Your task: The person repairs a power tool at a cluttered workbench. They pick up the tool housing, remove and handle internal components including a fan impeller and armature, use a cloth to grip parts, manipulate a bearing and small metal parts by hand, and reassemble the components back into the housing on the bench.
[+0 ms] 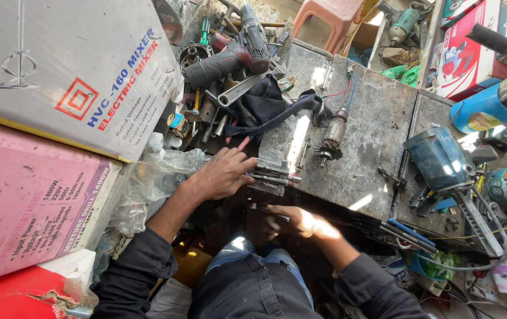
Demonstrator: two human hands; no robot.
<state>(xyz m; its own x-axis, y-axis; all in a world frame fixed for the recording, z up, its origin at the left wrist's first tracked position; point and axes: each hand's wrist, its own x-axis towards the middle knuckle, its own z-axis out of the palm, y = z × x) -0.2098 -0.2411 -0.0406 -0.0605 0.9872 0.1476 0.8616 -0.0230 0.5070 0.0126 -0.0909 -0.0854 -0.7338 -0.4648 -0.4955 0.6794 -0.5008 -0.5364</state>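
resting left hand (pixel 225 172) on greasy steel vise (pixel 274 175), ribbed motor armature (pixel 331 140) nearby

We see a small metal vise (pixel 274 175) clamped at the workbench's (pixel 377 124) near-left edge, jaws grey and greasy, thin steel rods (pixel 268 176) lying horizontal through it, pointing toward the left edge.
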